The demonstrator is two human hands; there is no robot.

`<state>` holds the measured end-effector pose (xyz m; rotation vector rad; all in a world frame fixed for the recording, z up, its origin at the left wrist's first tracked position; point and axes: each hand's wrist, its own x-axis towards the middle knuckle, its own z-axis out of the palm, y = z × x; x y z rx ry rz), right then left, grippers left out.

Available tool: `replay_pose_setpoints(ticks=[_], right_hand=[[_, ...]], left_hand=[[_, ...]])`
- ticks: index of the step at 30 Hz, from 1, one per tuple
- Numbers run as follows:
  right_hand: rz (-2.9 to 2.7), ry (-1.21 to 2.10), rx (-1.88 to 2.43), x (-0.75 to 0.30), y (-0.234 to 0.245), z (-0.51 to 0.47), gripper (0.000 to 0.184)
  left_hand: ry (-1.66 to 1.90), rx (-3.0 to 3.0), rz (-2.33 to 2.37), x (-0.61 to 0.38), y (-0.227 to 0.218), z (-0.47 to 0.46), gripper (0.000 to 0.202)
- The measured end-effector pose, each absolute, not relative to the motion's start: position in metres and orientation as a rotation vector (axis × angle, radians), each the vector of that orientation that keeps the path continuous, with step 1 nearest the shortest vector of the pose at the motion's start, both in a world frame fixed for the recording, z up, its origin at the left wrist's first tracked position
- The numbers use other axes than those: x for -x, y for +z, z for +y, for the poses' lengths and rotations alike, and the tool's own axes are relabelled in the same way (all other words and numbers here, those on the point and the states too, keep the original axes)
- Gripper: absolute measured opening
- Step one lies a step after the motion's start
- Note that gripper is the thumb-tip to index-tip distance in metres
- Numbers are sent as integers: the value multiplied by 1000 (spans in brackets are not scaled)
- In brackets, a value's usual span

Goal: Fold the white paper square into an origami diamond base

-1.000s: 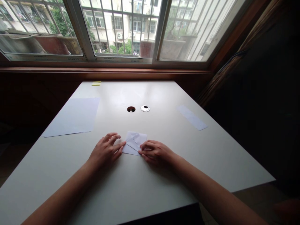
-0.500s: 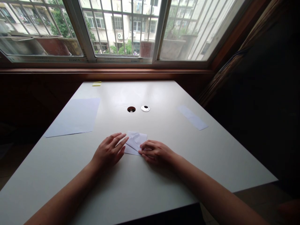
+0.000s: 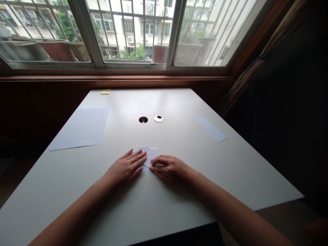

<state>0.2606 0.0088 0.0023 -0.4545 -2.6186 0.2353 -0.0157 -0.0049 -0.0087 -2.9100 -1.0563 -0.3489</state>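
Observation:
A small folded sheet of white paper (image 3: 152,152) lies on the white table (image 3: 164,208) between my hands. My left hand (image 3: 127,164) is stretched out flat, its fingertips resting on the paper's left part. At the paper's right edge, my right hand (image 3: 167,167) has its fingers curled and pinched on the folded paper. Part of the paper is hidden under the fingers of both hands.
White sheets (image 3: 79,128) lie at the left of the table, and a narrow paper strip (image 3: 210,128) at the right. Behind my hands are a round hole (image 3: 143,120) and its loose cover (image 3: 158,119). A yellow sticky pad (image 3: 105,92) sits at the far edge.
My left hand has moved right and come down flat onto the paper. The paper has shifted slightly left, and its raised flap lies flatter. My right hand keeps its pinch.

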Motion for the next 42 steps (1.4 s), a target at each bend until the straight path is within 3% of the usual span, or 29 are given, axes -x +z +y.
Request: replay_pose_setpoints(ticks=[25,36,42], right_hand=[[-2584,331,543,-268,1,8,34],[-2401,491,526,-273,7,12,23],[-2359,381,670,-275,4,19,23]], left_hand=[[-552,2730,-1253,35,-4,-3,49],[-528,2912,-1035,20,1,-12,44],[-527,2953,-1089,20,6,-8,40]])
